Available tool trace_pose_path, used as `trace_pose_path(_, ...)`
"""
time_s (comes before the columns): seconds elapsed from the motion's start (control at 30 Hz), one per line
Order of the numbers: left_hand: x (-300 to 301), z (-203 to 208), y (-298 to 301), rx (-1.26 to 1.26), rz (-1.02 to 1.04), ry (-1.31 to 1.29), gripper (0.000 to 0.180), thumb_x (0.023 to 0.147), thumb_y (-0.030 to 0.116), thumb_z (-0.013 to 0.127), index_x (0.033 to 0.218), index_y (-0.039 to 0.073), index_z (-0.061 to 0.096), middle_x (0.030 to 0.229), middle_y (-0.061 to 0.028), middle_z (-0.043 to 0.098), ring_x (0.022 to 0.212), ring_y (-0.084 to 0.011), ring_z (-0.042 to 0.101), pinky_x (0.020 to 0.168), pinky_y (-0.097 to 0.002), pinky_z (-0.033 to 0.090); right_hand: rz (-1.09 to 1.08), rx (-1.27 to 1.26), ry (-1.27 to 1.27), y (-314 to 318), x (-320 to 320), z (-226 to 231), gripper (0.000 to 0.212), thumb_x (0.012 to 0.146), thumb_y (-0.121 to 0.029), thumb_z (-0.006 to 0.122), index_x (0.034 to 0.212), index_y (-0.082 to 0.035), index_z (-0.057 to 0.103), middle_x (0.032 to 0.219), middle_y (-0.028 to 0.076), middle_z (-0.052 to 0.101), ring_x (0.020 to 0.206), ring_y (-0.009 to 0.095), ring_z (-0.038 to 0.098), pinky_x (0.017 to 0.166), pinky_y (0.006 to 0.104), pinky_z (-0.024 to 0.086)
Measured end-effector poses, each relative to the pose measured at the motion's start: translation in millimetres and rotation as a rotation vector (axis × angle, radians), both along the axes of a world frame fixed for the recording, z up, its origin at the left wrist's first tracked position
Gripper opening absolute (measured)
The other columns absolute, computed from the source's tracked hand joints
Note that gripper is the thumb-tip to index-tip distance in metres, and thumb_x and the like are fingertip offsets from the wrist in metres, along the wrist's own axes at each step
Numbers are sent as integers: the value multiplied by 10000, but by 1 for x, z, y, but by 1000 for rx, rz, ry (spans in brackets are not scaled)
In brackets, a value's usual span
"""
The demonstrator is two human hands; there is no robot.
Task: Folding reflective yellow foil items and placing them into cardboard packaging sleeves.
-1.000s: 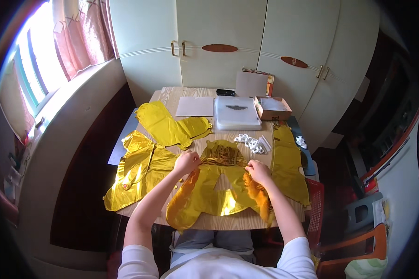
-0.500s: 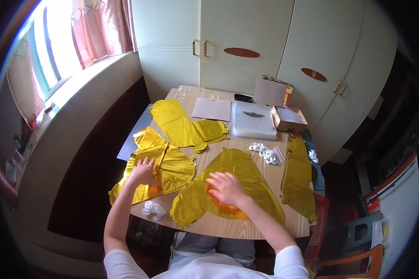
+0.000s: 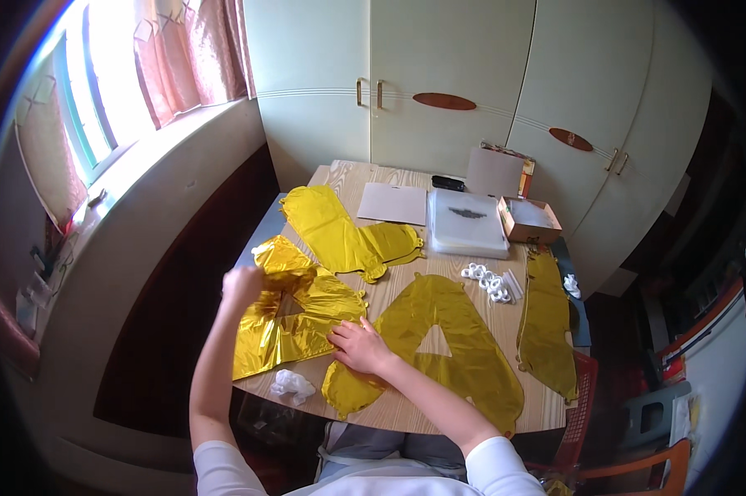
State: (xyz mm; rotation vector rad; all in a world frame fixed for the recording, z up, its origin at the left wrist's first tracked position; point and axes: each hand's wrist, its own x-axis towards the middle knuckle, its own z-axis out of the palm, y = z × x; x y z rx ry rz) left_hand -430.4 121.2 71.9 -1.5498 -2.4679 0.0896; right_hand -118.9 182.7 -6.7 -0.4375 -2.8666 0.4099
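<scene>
On the wooden table [image 3: 398, 417] lie several flat, uninflated gold foil balloons. My left hand [image 3: 242, 287] is closed on the edge of the crinkled left foil balloon [image 3: 327, 310], whose foil is pulled up beside the fist; a small opening shows in its middle. My right hand [image 3: 361, 345] lies flat with fingers stretched out where that balloon meets the A-shaped foil balloon [image 3: 464, 364], which has a triangular hole. Beyond them is an L-shaped foil balloon [image 3: 327, 227]. A long narrow foil balloon [image 3: 547, 322] rests at the right.
Crumpled white tissue [image 3: 293, 386] sits by the front edge. Behind the A shape are white rings [image 3: 490, 283], a clear plastic case [image 3: 468, 227], an open box [image 3: 530, 219], a grey sheet [image 3: 392, 203] and a black object [image 3: 448, 182]. A red basket [image 3: 578, 409] stands at the right.
My left hand has closed on the left balloon and lifted its foil. My right hand has slid left from the A shape's middle, uncovering its hole. The view has shifted slightly.
</scene>
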Motion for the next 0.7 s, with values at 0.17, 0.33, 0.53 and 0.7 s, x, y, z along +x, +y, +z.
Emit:
trace_pose_path(0.17, -32, 24, 36, 600, -66, 368, 325, 835, 116, 576, 1158, 105, 606, 1196, -109, 629, 1132, -290, 591, 925, -425, 451, 7, -26, -35, 0, 8, 6, 501, 937, -415, 539, 1350, -132, 522, 1376, 66, 513, 1342, 235, 418, 1148, 547, 252)
trace_pose_path(0.33, 8, 1, 33, 441, -197, 122, 592, 778, 269, 721, 1310, 90, 531, 1364, -164, 501, 1317, -333, 431, 1051, -473, 352, -115, 64, 16, 5, 92, 45, 561, 965, -410, 509, 1437, -124, 407, 1458, 86, 448, 1403, 225, 350, 1174, 492, 217)
trace_pose_path(0.53, 101, -19, 26, 151, -327, -322, 577, 835, 406, 694, 1295, 82, 565, 1436, -192, 447, 1380, -380, 349, 1108, -522, 291, -748, -34, 63, 76, 293, 30, 602, 920, -342, 612, 1442, -102, 429, 1507, 107, 403, 1422, 282, 324, 1190, 469, 175)
trace_pose_path(0.7, 191, -10, 59, 133, -585, -432, 555, 847, 399, 681, 1293, 90, 565, 1442, -175, 443, 1383, -365, 345, 1127, -521, 286, -923, 10, -32, 92, 382, -14, 680, 888, -462, 621, 1424, -80, 454, 1515, 125, 384, 1421, 329, 310, 1156, 524, 206)
